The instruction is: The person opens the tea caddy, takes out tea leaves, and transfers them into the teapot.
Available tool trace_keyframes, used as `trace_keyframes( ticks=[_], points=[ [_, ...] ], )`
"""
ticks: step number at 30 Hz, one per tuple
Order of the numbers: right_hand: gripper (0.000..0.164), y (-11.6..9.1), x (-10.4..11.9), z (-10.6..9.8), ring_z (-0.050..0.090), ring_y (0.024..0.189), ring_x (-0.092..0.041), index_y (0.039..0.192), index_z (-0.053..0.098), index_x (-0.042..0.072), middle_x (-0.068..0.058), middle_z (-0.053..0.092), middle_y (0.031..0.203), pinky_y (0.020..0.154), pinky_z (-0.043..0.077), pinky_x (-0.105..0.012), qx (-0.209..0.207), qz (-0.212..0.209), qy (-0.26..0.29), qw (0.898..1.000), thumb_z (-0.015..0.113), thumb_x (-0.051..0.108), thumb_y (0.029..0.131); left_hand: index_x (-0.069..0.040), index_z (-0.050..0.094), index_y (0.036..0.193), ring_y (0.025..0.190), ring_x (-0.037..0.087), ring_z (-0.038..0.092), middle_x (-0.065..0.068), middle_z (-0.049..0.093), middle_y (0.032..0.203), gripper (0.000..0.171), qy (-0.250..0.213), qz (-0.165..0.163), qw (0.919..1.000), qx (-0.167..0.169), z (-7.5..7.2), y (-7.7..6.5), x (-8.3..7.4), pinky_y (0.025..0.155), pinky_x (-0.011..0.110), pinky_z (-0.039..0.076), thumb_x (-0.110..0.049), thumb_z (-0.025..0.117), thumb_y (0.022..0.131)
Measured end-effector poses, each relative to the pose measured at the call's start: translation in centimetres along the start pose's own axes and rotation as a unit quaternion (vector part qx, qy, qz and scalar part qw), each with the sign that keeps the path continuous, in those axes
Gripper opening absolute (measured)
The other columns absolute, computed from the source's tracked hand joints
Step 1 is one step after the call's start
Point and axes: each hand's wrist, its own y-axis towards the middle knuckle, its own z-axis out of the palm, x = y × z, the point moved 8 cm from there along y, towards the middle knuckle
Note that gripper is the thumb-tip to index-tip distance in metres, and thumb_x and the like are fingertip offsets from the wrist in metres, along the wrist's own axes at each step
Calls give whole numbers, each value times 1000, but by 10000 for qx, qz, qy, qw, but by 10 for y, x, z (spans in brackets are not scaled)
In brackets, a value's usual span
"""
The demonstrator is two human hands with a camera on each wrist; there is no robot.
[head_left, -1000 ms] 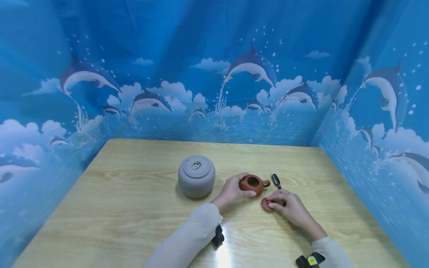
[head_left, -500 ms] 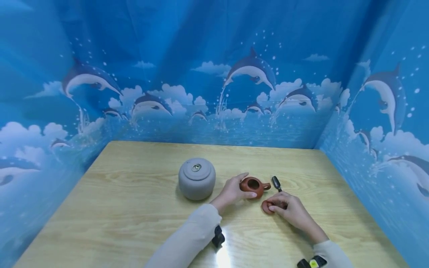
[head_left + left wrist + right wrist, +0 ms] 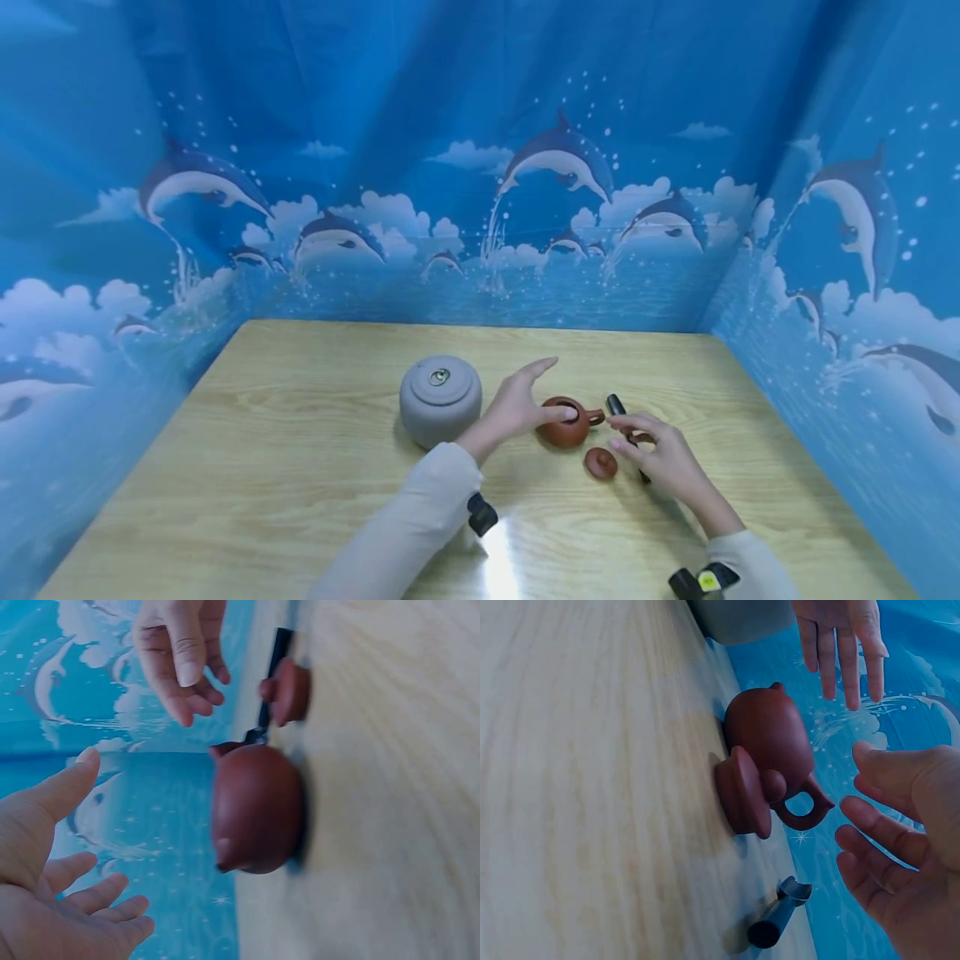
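A reddish-brown clay teapot (image 3: 564, 433) stands uncovered on the table, its handle towards the right. Its round lid (image 3: 601, 464) lies knob up just in front. My left hand (image 3: 519, 407) hovers at the teapot's left side, fingers spread and holding nothing; the left wrist view shows a gap between this hand and the pot (image 3: 259, 806). Above the lid's right side floats my right hand (image 3: 667, 458), fingers loosely bent with nothing in them. Partly hidden beneath it is a dark tea scoop (image 3: 615, 405), which in the right wrist view (image 3: 776, 919) lies on the table.
A grey lidded jar (image 3: 440, 404) with a small ring emblem on top stands left of the left hand. Blue curtains with dolphins (image 3: 480, 167) enclose the wooden table (image 3: 300, 483) at the back and sides.
Both hands have let go: the left hand has lifted off the teapot, and the right hand has released the lid and moved slightly up and right. Teapot and lid stay put.
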Motion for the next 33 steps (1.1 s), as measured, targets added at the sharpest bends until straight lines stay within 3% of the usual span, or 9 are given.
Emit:
trace_keyframes(
  ticks=[3,8,15,21,26,33],
  points=[
    [32,2,5,-3,61,101,-28,117,66,3,-10,66,113,85,55,-48,-95,-86,29,9999,71,12,87,-22,37,148,140,25,33,1,35,153,84,12,109,9999,-80,-11,-1,-7,113,45,33,-35,80,77],
    [33,10,11,-5,58,111,-31,119,65,3,-13,63,120,88,54,-48,-157,-184,-5,9997,70,14,88,-24,34,150,142,23,29,-1,31,155,87,-5,249,9995,-214,-29,-3,-13,114,46,30,-37,80,77],
    [35,23,24,-10,57,111,-32,121,64,4,-14,61,122,89,53,-51,-218,-456,72,9987,70,15,88,-24,33,150,143,22,27,-1,29,156,89,218,525,9977,-367,-52,-9,-18,115,47,29,-40,80,76],
    [39,33,35,-6,55,116,-32,125,62,6,-14,59,127,93,50,-53,-56,-426,110,9990,70,19,89,-23,34,150,142,24,28,0,29,156,89,532,729,9941,-593,-70,-16,-21,114,50,28,-40,80,76],
    [42,43,45,0,53,120,-32,127,61,8,-13,58,129,95,50,-51,106,-443,129,9989,70,23,89,-21,36,149,142,25,28,2,30,156,89,681,799,9911,-819,-86,-23,-15,113,51,30,-40,81,75],
    [45,56,57,6,50,124,-32,130,59,8,-12,56,132,98,48,-51,248,-530,266,9979,69,25,89,-22,35,149,145,24,22,-1,27,156,89,701,527,9902,-1087,-111,-35,5,114,54,25,-41,80,76]
  ],
)
